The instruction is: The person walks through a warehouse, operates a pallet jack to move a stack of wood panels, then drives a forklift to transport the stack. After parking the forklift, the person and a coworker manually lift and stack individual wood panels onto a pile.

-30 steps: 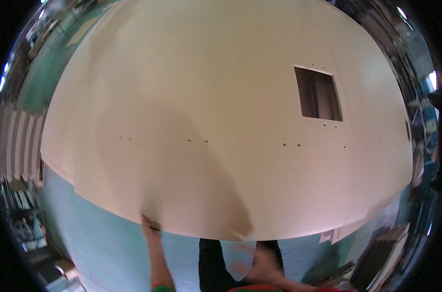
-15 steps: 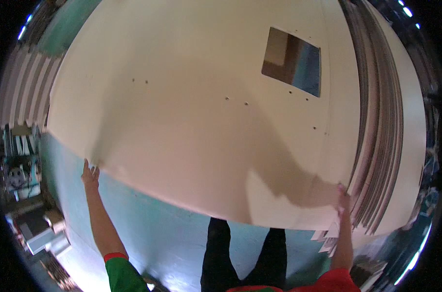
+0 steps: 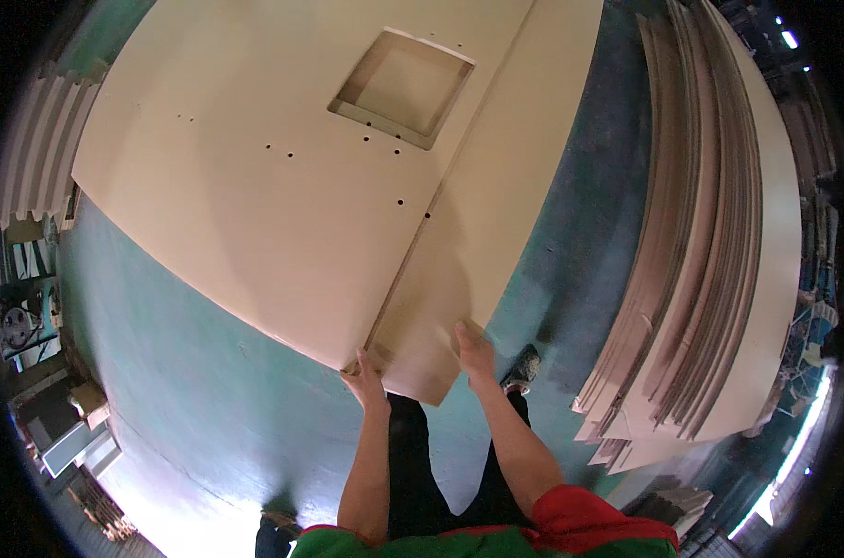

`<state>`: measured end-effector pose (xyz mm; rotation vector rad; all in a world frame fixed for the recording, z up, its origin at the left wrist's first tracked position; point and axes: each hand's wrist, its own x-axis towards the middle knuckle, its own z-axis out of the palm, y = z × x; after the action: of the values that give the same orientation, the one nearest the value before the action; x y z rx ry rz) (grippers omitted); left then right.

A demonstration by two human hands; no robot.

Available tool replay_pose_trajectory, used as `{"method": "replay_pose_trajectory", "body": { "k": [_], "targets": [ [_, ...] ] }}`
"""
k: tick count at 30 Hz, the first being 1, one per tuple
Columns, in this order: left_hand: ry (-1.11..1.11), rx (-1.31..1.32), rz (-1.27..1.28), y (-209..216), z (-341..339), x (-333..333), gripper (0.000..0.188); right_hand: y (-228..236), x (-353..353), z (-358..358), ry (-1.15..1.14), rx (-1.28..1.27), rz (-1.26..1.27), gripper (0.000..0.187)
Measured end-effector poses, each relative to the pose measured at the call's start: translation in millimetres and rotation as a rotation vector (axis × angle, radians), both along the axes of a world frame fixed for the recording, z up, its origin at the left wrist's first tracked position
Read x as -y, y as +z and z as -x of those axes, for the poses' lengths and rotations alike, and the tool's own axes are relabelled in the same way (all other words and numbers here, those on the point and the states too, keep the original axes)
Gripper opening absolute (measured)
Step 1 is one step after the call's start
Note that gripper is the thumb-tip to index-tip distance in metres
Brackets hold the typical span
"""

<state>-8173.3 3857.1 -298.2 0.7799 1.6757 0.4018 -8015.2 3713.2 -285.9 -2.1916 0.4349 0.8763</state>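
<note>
Fingers [image 3: 361, 359] at board edges
Left hand [image 3: 370, 386] pinches the upper board [image 3: 254, 242] by its near corner; right hand [image 3: 478, 355] meets the edge of the lower board [image 3: 496, 186], grip unclear, apparently steadying the overlapped pair.

Beside my left hand [image 3: 364, 384], the broad cream panel [image 3: 319, 223] looks smooth and matt, like coated board. The cream strip [image 3: 487, 186] at my right hand [image 3: 476, 358] has the same even, shineless face. To the right of that hand, the stacked sheets [image 3: 696, 251] show rough, brown, cardboard-like edges. Left of my left hand, the green floor [image 3: 208, 298] looks hard and painted, slightly glossy. Nearer me than both hands, my dark trousers [image 3: 410, 446] are matt cloth and my red sleeve [image 3: 580, 507] soft fabric.
</note>
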Motion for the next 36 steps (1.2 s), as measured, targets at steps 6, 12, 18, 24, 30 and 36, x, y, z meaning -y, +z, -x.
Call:
{"method": "replay_pose_trajectory", "body": {
  "k": [6,12,18,24,30,36],
  "targets": [
    [0.109,0.041,-0.033,-1,-6,-7,0.047,-14,-6,11,0.304,0.100,0.284,0.073],
    [0.099,-0.075,-0.107,-11,-24,-23,0.033,-31,-40,15,-0.250,0.205,-0.280,0.082],
    [0.061,-0.138,-0.061,-5,-43,-36,0.039,-34,-50,-1,-0.372,0.187,-0.262,0.089],
    [-0.144,-0.137,-0.055,5,-47,3,0.060,-33,-52,1,-0.333,0.299,-0.199,0.082],
    [-0.037,-0.030,-0.013,-29,-33,36,0.061,-62,-40,10,-0.368,0.418,-0.410,0.069],
    [-0.567,-0.235,-0.019,-63,-15,10,0.041,-72,-29,17,-0.089,0.307,-0.020,0.060]
  ]
}}
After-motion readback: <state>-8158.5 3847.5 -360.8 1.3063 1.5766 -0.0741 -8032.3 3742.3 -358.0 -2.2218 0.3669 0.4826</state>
